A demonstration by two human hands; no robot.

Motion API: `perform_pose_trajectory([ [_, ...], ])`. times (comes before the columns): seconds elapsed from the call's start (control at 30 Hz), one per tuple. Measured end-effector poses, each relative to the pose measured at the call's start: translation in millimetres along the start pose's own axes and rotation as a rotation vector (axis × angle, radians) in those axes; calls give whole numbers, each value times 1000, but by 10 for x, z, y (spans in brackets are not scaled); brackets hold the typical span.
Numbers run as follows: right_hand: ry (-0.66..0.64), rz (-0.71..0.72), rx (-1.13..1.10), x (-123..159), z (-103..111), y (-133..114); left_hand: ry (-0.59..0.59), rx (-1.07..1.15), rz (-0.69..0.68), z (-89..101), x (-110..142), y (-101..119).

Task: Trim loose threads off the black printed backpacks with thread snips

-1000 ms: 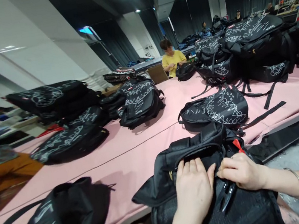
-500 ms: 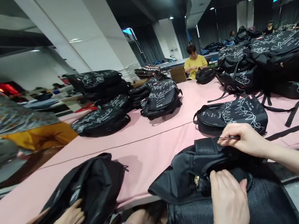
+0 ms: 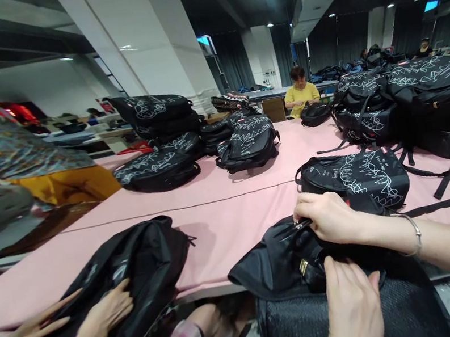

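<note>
A black backpack [image 3: 275,263] lies at the table's near edge, its mesh panel towards me and a gold zipper pull [image 3: 304,266] at its top. My left hand [image 3: 353,299] is closed on the fabric beside that pull; its fingertips are partly hidden in the folds. Just above, my right hand [image 3: 330,217] is closed around small, dark thread snips [image 3: 302,225], mostly covered by my fingers. Their tips point left, close to the bag's top. Behind my right wrist lies another black backpack [image 3: 350,173] with white scribble prints.
At left, a co-worker's hands [image 3: 99,322] rest on another black bag [image 3: 150,261]. Printed backpacks are piled at back left [image 3: 156,117] and back right [image 3: 430,82] on the pink-covered table [image 3: 224,214]. A person in yellow [image 3: 301,97] works at the far end.
My right hand has moved left with the snips, over the bag's top near the zipper pull. My left hand keeps its grip on the fabric. The view has shifted slightly.
</note>
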State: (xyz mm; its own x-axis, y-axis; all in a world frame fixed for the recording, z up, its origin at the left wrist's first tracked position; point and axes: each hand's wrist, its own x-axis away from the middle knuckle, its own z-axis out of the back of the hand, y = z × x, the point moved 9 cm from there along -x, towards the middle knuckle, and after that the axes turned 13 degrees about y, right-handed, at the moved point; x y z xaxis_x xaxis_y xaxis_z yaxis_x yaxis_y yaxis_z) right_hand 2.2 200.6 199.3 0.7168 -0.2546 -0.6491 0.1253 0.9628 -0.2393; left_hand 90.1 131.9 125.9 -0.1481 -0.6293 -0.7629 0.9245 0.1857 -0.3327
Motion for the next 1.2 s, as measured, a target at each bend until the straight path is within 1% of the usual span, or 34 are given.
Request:
perform_pose_trajectory([
  [0.07, 30, -97, -74, -4, 4, 62, 14, 11, 3, -1, 13, -6],
  [0.17, 140, -324, -369, -20, 72, 280, 25, 7, -5, -13, 41, -12],
  [0.2, 171, -377, -435, -22, 107, 354, 26, 2, -6, -15, 48, -16],
  [0.23, 188, -397, -457, -23, 150, 409, 26, -1, -6, -16, 52, -19],
  [0.27, 196, -387, -433, -24, 206, 442, 23, -2, -4, -15, 53, -22],
  [0.3, 189, -350, -379, -23, 262, 451, 17, -3, 1, -14, 52, -26],
  [0.4, 105, -198, -196, 22, 377, 397, -1, -4, 20, -6, 45, -34],
  [0.5, 50, -52, -109, 87, 438, 301, 2, -9, 21, 5, 46, -27],
  [0.63, 57, 168, -45, 117, 464, 159, 9, -2, 23, 5, 66, -25],
  [0.7, 64, 239, -47, 110, 459, 118, 0, 13, 39, 7, 70, -38],
  [0.8, 65, 295, -60, 84, 445, 81, -4, 17, 52, 35, 57, -51],
  [0.93, 53, 347, -70, 53, 427, 29, -13, -26, 17, 58, 35, -39],
  [1.07, 25, 366, -83, 15, 410, 8, -3, -39, -4, 67, 30, -30],
  [1.2, -22, 370, -109, -34, 399, 7, -7, 3, 27, 71, 27, -45],
])
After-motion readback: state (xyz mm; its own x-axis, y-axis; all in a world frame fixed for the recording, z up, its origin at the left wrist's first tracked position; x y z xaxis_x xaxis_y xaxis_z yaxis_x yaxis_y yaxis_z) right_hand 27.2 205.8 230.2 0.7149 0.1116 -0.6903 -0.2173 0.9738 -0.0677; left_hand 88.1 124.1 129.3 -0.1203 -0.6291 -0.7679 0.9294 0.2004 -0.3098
